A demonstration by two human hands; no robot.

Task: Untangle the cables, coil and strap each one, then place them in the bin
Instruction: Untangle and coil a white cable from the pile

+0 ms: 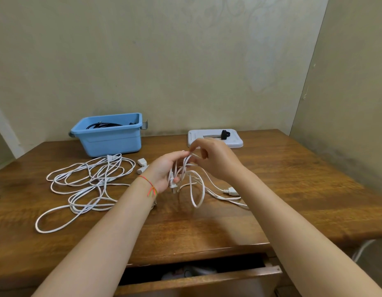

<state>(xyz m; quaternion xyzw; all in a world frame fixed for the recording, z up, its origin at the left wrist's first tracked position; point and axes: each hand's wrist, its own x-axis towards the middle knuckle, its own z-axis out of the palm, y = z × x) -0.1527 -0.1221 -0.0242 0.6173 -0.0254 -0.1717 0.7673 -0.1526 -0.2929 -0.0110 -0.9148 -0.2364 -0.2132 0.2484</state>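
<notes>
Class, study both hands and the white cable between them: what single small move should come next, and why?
Probably lay one more loop into the left hand. It already grips a few loops of the white cable, the right hand pinches the strand at the top, and slack with a connector lies uncoiled on the table.

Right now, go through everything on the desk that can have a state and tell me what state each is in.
Blue bin: open, black cable already inside.
White cable in hands: partly coiled, unstrapped.
Left hand: grips the loops.
Right hand: pinches a strand.
White cables on desk: tangled, loose.
Black strap: unused, on white lid.
Desk drawer: pulled open.
</notes>
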